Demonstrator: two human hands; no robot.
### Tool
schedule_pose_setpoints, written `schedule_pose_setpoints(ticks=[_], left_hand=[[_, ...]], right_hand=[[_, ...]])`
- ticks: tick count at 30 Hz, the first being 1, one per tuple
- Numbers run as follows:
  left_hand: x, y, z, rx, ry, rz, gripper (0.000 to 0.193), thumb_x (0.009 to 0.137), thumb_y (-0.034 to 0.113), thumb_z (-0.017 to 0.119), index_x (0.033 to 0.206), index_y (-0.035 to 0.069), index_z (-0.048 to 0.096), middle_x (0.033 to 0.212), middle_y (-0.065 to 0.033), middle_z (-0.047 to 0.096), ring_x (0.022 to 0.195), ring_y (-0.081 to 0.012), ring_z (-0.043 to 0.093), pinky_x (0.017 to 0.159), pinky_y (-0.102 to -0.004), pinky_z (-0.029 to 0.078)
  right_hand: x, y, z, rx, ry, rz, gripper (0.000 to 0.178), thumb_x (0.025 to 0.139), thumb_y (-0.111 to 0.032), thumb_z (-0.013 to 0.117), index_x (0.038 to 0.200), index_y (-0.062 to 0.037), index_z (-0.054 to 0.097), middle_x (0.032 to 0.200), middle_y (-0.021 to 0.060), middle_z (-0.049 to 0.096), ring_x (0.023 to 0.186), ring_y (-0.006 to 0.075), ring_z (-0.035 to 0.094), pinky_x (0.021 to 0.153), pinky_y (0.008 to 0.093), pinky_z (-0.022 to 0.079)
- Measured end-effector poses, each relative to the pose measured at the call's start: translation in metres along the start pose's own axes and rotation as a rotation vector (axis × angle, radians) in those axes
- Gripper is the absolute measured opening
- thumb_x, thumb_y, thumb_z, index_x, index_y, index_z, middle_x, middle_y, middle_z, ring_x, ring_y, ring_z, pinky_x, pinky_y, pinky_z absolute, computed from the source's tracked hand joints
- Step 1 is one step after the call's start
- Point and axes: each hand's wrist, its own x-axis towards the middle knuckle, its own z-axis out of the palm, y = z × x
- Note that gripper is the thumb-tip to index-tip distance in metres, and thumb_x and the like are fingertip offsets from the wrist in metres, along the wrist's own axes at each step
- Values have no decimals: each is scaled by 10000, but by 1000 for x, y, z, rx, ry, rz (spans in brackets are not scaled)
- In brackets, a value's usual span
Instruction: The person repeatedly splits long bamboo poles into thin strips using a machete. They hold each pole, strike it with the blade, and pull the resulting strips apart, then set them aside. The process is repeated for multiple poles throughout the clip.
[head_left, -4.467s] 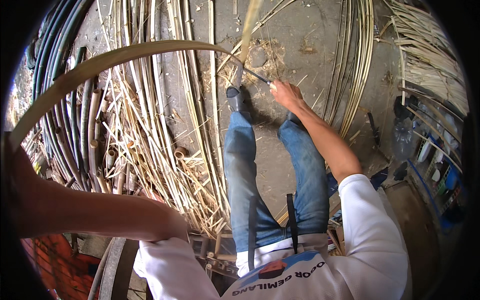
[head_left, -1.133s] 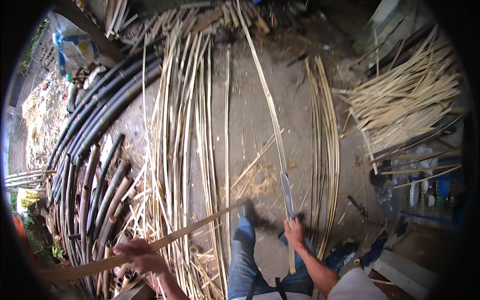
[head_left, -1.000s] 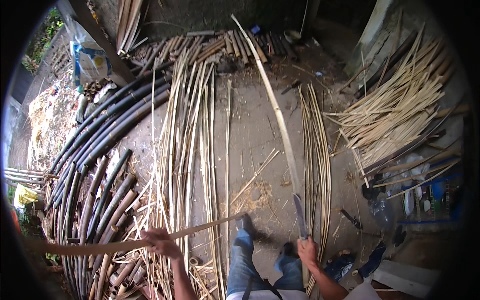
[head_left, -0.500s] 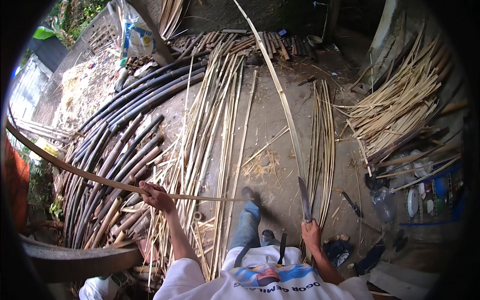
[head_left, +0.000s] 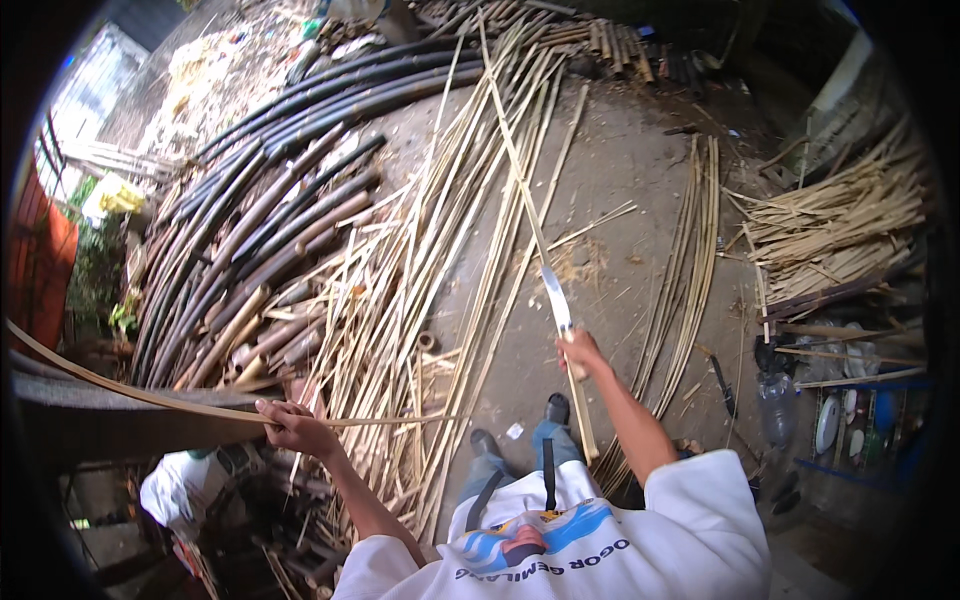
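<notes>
My left hand [head_left: 298, 425] is closed around a long, thin bamboo strip [head_left: 185, 403]. The strip curves off past the left edge, and its short end reaches toward the middle. My right hand [head_left: 580, 350] grips a machete [head_left: 556, 298], its bright blade pointing forward and slightly left. Another long bamboo strip [head_left: 520, 180] lines up with the blade and stretches far ahead. Its near end [head_left: 585, 425] comes out below my right hand, so machete and strip appear to be held together; the fingers partly hide the handle.
Many split bamboo strips [head_left: 440, 225] lie on the concrete floor [head_left: 620, 270] at the left, beside dark bamboo poles [head_left: 300, 180]. A narrow strip bundle [head_left: 690, 260] is at the right, with a larger pile [head_left: 840, 225] beyond. A wooden beam [head_left: 110, 405] stands near my left arm.
My view has turned. My right hand has moved forward and left with the machete, and the strip's end now shows below that hand. My left hand still holds its strip, lower in view.
</notes>
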Motion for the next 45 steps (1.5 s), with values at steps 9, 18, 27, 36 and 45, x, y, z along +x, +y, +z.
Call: schedule_pose_setpoints(ticks=[9,18,27,36,45], left_hand=[[54,7,-199,76,200,18,471,1027,252,504,622,144,289,558,65,230,456,-37,188,410,-224,126],[64,22,-295,245,195,-28,417,1020,234,519,661,133,331,546,61,248,450,-33,214,414,-196,174],[91,-53,-248,171,76,-31,227,995,204,565,914,-4,605,595,50,403,477,-18,322,418,-187,221],[34,-69,16,-203,-526,67,304,989,183,504,726,31,494,667,28,456,596,-85,405,540,-277,329],[-207,11,194,-390,-890,-152,432,1046,394,410,756,77,457,591,31,394,513,-64,373,462,-258,295]], right_hand=[[21,9,261,32,97,64,105,835,-45,593,891,43,600,695,139,639,568,260,686,425,412,547],[-162,14,602,-59,-608,248,315,876,-116,681,1124,20,540,903,149,582,664,217,644,485,321,602],[-199,-35,492,126,-818,336,405,900,-172,665,1200,29,481,834,193,630,680,231,690,463,314,583],[-221,-288,238,408,-606,-644,608,895,-370,688,1341,-14,478,1354,178,534,1277,294,508,1055,482,399],[-266,-467,52,375,-281,-1137,650,901,-431,676,1367,-18,492,1332,170,541,1261,250,512,996,388,443]])
